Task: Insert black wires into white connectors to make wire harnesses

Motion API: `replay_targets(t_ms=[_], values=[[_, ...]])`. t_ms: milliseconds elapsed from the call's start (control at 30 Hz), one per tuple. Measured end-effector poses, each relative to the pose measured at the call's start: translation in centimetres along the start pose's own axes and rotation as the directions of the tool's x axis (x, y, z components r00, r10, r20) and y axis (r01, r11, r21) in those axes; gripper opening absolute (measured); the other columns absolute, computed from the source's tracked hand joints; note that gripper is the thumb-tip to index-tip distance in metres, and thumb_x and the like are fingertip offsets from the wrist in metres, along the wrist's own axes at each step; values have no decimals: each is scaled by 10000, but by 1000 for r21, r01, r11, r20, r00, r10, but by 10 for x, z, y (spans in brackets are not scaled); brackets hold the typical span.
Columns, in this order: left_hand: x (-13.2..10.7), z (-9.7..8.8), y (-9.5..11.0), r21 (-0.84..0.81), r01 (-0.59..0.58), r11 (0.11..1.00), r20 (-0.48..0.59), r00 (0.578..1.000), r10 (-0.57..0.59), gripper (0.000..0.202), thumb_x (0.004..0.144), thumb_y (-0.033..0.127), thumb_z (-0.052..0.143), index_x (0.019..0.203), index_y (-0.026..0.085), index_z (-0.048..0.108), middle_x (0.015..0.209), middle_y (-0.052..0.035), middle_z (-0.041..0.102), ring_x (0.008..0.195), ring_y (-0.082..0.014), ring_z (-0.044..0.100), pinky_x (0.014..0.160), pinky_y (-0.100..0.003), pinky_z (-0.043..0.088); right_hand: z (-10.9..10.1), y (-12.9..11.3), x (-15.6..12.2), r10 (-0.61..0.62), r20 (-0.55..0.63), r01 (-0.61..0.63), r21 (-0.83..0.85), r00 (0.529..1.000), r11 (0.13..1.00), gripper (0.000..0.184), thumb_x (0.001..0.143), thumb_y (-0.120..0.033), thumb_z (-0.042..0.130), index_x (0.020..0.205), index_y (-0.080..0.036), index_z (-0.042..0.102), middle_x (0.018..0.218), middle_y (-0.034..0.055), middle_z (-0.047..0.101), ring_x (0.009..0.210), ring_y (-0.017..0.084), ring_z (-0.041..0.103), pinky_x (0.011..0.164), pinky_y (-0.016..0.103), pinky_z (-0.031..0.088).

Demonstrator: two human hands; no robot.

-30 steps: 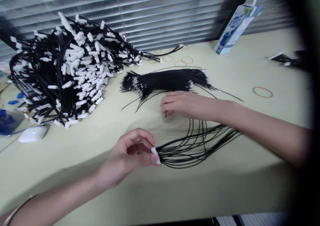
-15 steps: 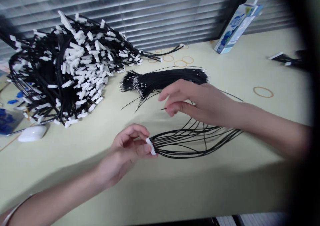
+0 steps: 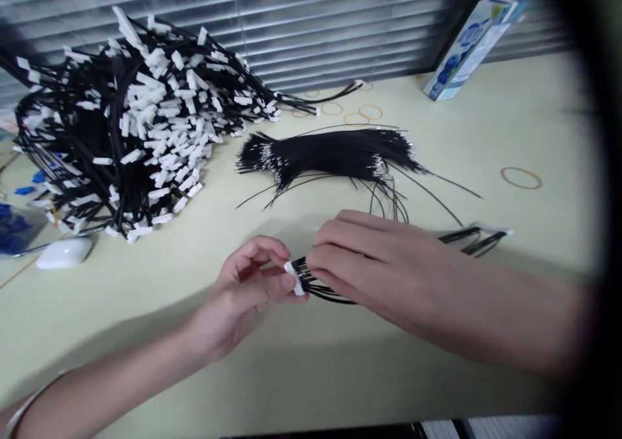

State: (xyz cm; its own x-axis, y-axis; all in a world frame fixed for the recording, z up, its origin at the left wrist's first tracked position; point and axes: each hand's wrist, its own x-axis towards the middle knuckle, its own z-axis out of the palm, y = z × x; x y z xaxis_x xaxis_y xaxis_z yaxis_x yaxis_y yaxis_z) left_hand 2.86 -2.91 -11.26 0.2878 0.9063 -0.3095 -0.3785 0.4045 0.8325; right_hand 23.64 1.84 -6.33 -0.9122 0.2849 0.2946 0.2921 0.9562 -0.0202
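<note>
Head view, from left to right: a smooth white mouse (image 3: 63, 252) lies on the pale green matte surface (image 3: 311, 374), just beside a big tangled heap of thin black wires tipped with small white rectangular plugs (image 3: 131, 122). Nearer the person, the left hand (image 3: 243, 293) pinches a small white plastic plug (image 3: 294, 278) between thumb and forefinger, fingers closed on it. A fan of glossy black wires (image 3: 321, 289) runs out of that plug to the right. The right hand (image 3: 383, 270) meets it there, fingertips closed on the wires right at the plug, palm down over the strands. Beyond the hands lies a straight bundle of loose black wires (image 3: 330, 154) with bare silvery ends. Thin tan rubber bands (image 3: 521, 177) lie flat as rings on the surface, and a blue and white carton (image 3: 469, 44) leans against the ribbed grey blinds (image 3: 315, 24).
</note>
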Motion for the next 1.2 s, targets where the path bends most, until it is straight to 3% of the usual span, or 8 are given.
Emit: replay_targets(t_ms=[700,933,1067,1200], values=[[0,-1,-2,14,-6,1000,-15,1000,6,217,733,99,716,891,186,596,792,26,569,723,-80,602,701,-220,576,3,-4,2,-43,41,48,-127,998,991,132,639,-97,609,768,-103,583,818,70,455,833,146,359,716,283,354],[0,-1,-2,14,-19,1000,9,1000,19,225,736,80,711,896,189,596,779,34,569,707,-63,592,698,-210,574,4,-7,2,-65,3,65,-184,998,981,352,664,-171,619,996,-57,584,998,111,509,859,166,382,750,306,388],[1,-2,-2,19,-19,1000,13,1000,19,226,729,70,713,891,187,606,780,35,572,707,-64,597,693,-208,574,8,-7,2,-74,-21,69,-171,997,983,358,663,-129,601,1010,-43,587,1076,122,502,896,174,390,819,317,400],[0,-3,-3,45,-13,999,7,1000,13,244,716,70,725,906,187,625,769,30,589,703,-66,604,692,-205,575,15,-5,4,-74,-56,66,-140,996,988,305,684,-115,574,980,-53,608,1001,105,509,878,161,382,810,302,401]])
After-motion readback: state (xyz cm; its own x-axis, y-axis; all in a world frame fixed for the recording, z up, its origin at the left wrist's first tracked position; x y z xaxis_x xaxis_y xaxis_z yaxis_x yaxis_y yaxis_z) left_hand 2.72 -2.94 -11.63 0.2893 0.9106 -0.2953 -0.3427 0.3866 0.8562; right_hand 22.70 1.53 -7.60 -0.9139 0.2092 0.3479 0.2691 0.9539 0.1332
